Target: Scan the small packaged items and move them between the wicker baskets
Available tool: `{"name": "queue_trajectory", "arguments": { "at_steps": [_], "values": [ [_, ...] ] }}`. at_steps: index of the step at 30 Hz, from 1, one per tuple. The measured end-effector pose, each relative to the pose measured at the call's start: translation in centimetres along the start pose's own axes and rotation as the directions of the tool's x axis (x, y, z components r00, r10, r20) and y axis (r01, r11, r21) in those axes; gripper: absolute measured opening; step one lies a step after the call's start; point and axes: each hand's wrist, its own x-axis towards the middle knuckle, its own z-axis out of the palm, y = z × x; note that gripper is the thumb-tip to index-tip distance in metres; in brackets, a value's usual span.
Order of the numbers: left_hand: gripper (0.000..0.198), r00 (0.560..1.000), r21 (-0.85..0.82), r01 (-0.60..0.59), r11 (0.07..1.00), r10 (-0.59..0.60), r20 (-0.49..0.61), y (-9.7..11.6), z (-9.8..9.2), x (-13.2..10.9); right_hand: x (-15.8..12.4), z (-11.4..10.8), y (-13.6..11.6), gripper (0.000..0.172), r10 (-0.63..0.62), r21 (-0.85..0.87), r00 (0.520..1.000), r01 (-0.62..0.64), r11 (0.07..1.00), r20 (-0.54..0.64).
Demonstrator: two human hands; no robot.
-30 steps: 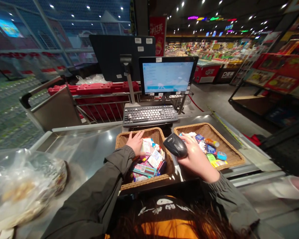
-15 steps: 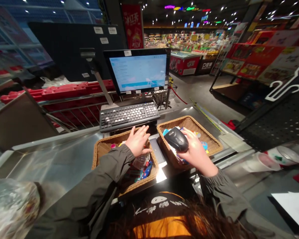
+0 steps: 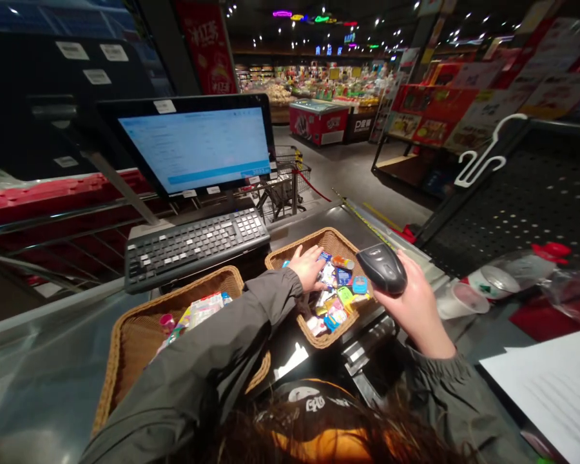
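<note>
My right hand (image 3: 413,299) is wrapped round a black handheld scanner (image 3: 383,269), above the right edge of the right wicker basket (image 3: 283,252). That basket holds several small colourful packets (image 3: 336,290). My left hand (image 3: 309,267) reaches into its left part, palm down, fingers apart, touching or just over the packets; nothing shows in its grasp. The left wicker basket (image 3: 109,380) holds packaged goods (image 3: 205,308), partly hidden under my left sleeve.
A keyboard (image 3: 198,248) and a lit monitor (image 3: 198,148) stand behind the baskets. To the right are cups (image 3: 464,301), white papers (image 3: 551,390) and a white hanger (image 3: 483,161) on a black perforated panel (image 3: 531,200). A shopping cart (image 3: 287,183) is beyond the counter.
My left hand has moved from over the left basket into the right one. The scanner in my right hand has shifted to the right basket's right edge. The view has turned and shifted.
</note>
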Motion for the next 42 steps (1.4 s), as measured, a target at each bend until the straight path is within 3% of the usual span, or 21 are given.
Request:
{"name": "queue_trajectory", "arguments": {
  "at_steps": [8,16,23,26,29,31,37,42],
  "values": [
    [0.065,0.981,-0.034,0.192,0.981,-0.192,-0.004,2.0,4.1,8.7,0.6,-0.4,2.4,0.056,0.046,-0.016,0.998,-0.047,0.999,-0.043],
    [0.085,0.925,-0.027,0.380,0.925,-0.380,0.023,3.8,7.5,13.2,1.4,0.2,3.3,0.053,0.067,-0.006,0.998,-0.067,0.998,0.005],
    [0.089,0.914,-0.049,0.405,0.913,-0.406,0.004,3.7,7.9,14.1,1.9,0.5,3.6,0.054,0.104,0.017,0.994,-0.105,0.994,0.044],
    [0.067,0.919,-0.073,0.390,0.918,-0.393,-0.036,2.8,7.2,13.6,1.9,0.5,3.8,0.055,0.116,0.020,0.992,-0.117,0.993,0.044],
    [0.040,0.920,-0.078,0.390,0.918,-0.392,-0.010,1.3,6.4,12.7,1.9,0.7,4.0,0.056,0.115,0.029,0.993,-0.116,0.993,0.039],
    [0.033,0.910,-0.070,0.414,0.908,-0.414,0.009,0.6,5.8,12.1,1.9,0.9,4.0,0.058,0.111,0.038,0.993,-0.112,0.993,0.033],
    [0.080,0.897,-0.090,0.433,0.897,-0.438,-0.055,1.2,4.8,11.2,2.3,1.4,3.8,0.055,0.066,0.054,0.998,-0.067,0.996,0.026],
    [0.083,0.896,-0.152,0.442,0.884,-0.444,0.023,2.9,6.2,12.2,2.1,1.1,3.8,0.057,0.062,0.050,0.998,-0.064,0.997,0.027]
  ]
}}
